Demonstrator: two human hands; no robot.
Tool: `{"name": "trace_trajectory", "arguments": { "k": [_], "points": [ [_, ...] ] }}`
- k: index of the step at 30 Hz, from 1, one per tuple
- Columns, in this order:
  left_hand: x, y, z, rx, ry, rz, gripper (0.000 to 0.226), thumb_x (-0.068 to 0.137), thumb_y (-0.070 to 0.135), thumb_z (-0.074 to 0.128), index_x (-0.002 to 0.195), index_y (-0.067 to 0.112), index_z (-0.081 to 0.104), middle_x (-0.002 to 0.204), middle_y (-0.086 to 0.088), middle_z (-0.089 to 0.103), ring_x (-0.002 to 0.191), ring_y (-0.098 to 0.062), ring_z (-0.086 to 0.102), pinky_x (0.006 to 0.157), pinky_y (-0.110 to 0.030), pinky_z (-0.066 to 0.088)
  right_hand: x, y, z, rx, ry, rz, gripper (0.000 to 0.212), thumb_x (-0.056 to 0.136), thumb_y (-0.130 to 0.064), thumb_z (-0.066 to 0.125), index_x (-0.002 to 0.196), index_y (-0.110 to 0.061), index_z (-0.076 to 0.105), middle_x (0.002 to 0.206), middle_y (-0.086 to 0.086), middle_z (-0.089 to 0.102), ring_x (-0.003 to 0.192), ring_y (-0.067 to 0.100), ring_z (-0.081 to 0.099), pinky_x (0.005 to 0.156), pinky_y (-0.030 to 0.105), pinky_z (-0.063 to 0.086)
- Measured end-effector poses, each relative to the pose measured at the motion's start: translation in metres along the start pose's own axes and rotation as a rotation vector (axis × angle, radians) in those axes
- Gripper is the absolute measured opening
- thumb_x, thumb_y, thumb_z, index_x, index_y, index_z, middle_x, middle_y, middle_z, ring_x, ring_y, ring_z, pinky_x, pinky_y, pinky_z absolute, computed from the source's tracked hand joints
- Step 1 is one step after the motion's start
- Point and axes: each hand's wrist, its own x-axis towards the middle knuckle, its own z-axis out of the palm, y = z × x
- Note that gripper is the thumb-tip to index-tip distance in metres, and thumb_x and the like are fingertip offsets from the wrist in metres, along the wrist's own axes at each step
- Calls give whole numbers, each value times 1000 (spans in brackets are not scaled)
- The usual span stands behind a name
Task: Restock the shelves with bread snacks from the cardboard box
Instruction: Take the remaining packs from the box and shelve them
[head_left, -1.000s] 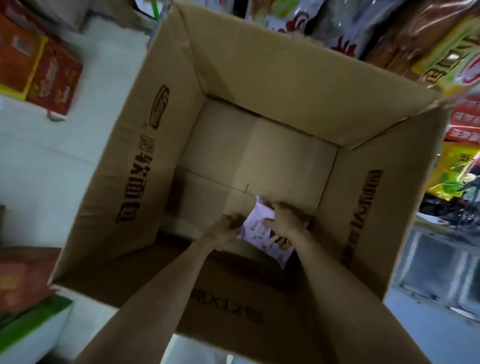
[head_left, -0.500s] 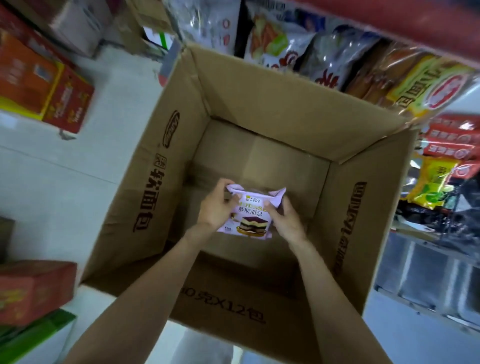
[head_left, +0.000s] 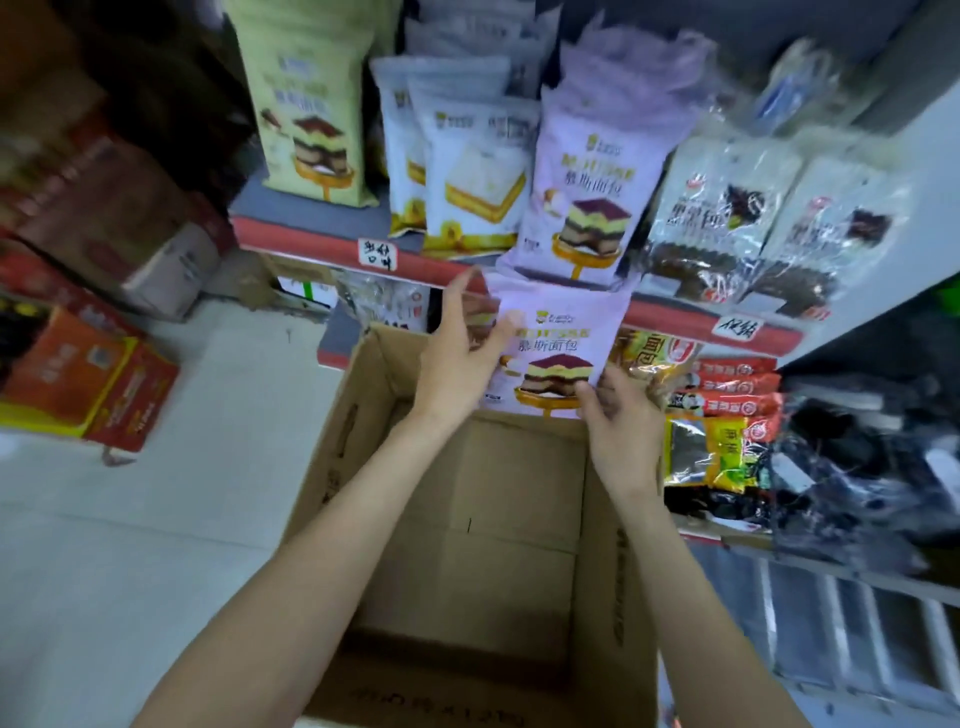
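Both hands are holding 1 purple bread pack (head_left: 558, 345) upright over the cardboard box (head_left: 467, 519), just below the shelf (head_left: 670, 319). Left hand (head_left: 457, 358) is gripping its left edge w/ curled fingers, right hand (head_left: 618, 410) is pinching the bottom right corner.

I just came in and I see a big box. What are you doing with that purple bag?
A person is filling a shop shelf. Both hands, the left hand and the right hand, hold one purple bread snack packet up in front of the shelf edge, just under a matching purple packet already standing there. Below the arms, the cardboard box sits open on the floor, and its visible bottom looks bare.
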Motion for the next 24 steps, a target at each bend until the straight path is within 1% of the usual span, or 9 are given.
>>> {"name": "trace_trajectory", "arguments": {
  "k": [3, 6, 9, 13, 15, 18, 21, 22, 24],
  "points": [
    [25, 26, 1, -22, -83, 74, 58, 87, 19, 66, 138, 15, 39, 117, 8, 54, 95, -3, 54, 81, -14, 45, 30, -34, -13, 72, 99, -73, 21, 94, -15, 55, 114, -16, 63, 89, -5, 67, 80, 18, 67, 74, 37, 55],
    [49, 39, 1, 43, -96, 157, 62, 86, 3, 62, 142, 16, 37, 128, 2, 49, 101, 5, 48, 79, -6, 40, 68, -56, -11, 89, 179, -96, 24, 95, -12, 53, 117, -14, 63, 91, -5, 66, 86, 17, 66, 80, 40, 55],
    [69, 39, 7, 135, -99, 227, 67, 86, -11, 53, 140, 22, 30, 121, 9, 46, 95, 24, 39, 75, 5, 32, 104, -62, 2, 156, 149, -9, 30, 95, -8, 51, 125, -10, 59, 96, -9, 63, 91, 24, 66, 83, 44, 55],
    [99, 28, 10, 240, -70, 212, 73, 87, -10, 52, 149, 14, 22, 134, -1, 50, 105, -5, 47, 69, 6, 33, 129, -59, 10, 132, 165, -6, 26, 95, -6, 50, 119, -8, 62, 95, 5, 68, 79, 17, 62, 81, 42, 57],
    [113, 24, 11, 247, -89, 190, 72, 89, -8, 50, 150, 15, 19, 133, -1, 52, 102, -6, 48, 72, 0, 35, 135, -57, 11, 105, 182, -47, 21, 96, -6, 49, 110, -9, 64, 82, 7, 65, 69, 17, 59, 76, 47, 57],
    [121, 18, 15, 326, -74, 121, 64, 93, 4, 52, 148, 15, 22, 108, 4, 54, 94, -13, 53, 71, -18, 36, 137, -50, 17, 27, 215, -72, 20, 96, -8, 48, 108, -9, 64, 71, 9, 62, 67, 29, 62, 70, 51, 55],
    [124, 10, 15, 452, -37, 92, 42, 94, 12, 53, 133, 7, 38, 102, -8, 60, 99, -31, 58, 67, -28, 34, 129, -48, 23, -145, 224, -133, 20, 97, -12, 46, 108, -8, 62, 73, 11, 64, 67, 29, 61, 57, 33, 43],
    [127, 9, 13, 457, -36, 87, 41, 93, 13, 55, 130, 7, 40, 106, -11, 63, 100, -33, 59, 68, -31, 37, 128, -48, 24, -190, 224, -147, 21, 98, -12, 46, 109, -7, 62, 74, 11, 64, 67, 28, 59, 56, 30, 34],
    [131, 11, 9, 454, -40, 79, 39, 91, 14, 60, 126, 7, 46, 109, -13, 65, 101, -32, 60, 77, -35, 46, 129, -48, 24, -228, 208, -127, 23, 98, -13, 45, 114, -7, 60, 76, 11, 64, 70, 29, 58, 58, 27, 29]
  ]
}}
